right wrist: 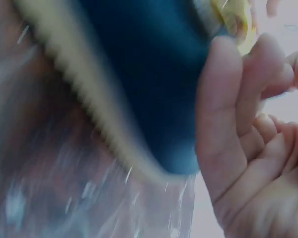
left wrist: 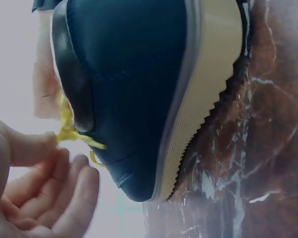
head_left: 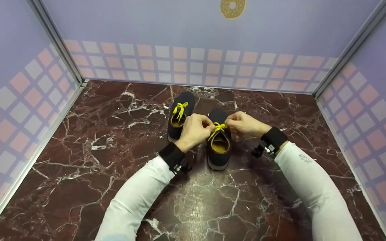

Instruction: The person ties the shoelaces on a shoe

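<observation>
A dark shoe (head_left: 219, 159) with a yellow shoelace (head_left: 219, 127) stands on the floor, its toe toward the back wall. The lace is tied in a bow over the tongue. From the left side, my left hand (head_left: 195, 129) pinches the lace between thumb and forefinger; the left wrist view shows this pinch on the yellow lace (left wrist: 67, 133) beside the shoe's upper (left wrist: 129, 64). On the other side my right hand (head_left: 245, 124) pinches the lace's right part, its fingertips partly hidden in the right wrist view. A second dark shoe (head_left: 183, 97), its yellow lace (head_left: 180, 108) in a bow, stands to the left.
The floor (head_left: 112, 174) is dark red marble with white veins. Panel walls with pink and white squares enclose it at the back (head_left: 179, 63), left (head_left: 22, 90) and right (head_left: 364, 97). Each wrist wears a black band with a small camera (head_left: 181, 166).
</observation>
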A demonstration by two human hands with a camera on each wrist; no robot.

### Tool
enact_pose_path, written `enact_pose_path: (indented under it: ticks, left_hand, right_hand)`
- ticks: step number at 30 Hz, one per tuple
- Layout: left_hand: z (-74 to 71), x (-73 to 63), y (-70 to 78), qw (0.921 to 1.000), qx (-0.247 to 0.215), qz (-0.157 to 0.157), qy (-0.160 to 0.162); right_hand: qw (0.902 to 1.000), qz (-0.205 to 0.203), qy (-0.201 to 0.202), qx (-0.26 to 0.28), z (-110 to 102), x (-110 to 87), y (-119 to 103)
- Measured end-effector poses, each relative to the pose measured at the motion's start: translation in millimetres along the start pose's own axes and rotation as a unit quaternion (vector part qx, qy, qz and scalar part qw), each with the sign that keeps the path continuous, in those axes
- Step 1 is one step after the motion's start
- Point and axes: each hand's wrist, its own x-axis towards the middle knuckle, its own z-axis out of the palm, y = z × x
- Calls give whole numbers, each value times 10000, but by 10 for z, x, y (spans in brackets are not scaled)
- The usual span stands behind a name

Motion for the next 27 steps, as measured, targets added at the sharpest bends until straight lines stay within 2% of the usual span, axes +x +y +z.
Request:
enact_pose_path:
  ticks: [3,7,10,16,21,25,27]
  left_hand:
    - [120,29,-186,9999,105,-102,48]
    - [261,116,-422,9990,237,-333,154]
    - [282,156,-467,9983,236,-513,161]
    - [281,150,-434,9981,134,-593,64]
    - [293,110,-457,9987,-79,-446,250]
    - [364,64,-552,9980,-371,-352,368]
    - [387,26,-573,9967,-589,-450,341]
  right_hand:
    - [9961,-162,214,-836,-3,-42,109]
    - [9772,-776,498,-1915,18,-65,160]
    - [9650,-1047,709,-2299,22,-74,168]
    - [9692,-862,766,-2177,40,-113,246]
    - [9730,-886,1106,-1821,157,-97,290]
    - [9787,-601,1704,-975,323,-150,290]
    - [9765,-380,2068,-471,407,-212,287]
